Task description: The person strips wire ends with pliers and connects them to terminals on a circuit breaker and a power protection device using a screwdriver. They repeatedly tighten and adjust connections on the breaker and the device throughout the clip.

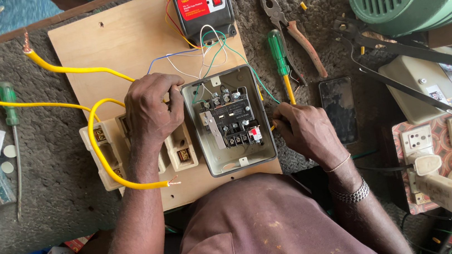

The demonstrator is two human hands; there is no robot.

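The left hand (149,115) lies palm down on the cream fuse block (180,148), fingers curled toward the upper left corner of the grey starter box (229,121); whatever the fingertips pinch is hidden beneath the knuckles, so its grasp cannot be determined. The hand also covers the middle of the fuse block. The right hand (304,130) is closed around the handle of a yellow-shafted screwdriver (288,89), most of which is concealed in the fist; only a short length of shaft shows above it, and the tip is not visible. The box sits on the wooden board (116,43), long axis running toward and away from the person, open face upward, contactor exposed. A thick yellow cable (97,152) loops around the fuse block, its bare end pointing right. A green screwdriver (278,54) and pliers (291,27) lie beyond the box, both lengthwise away from the person.
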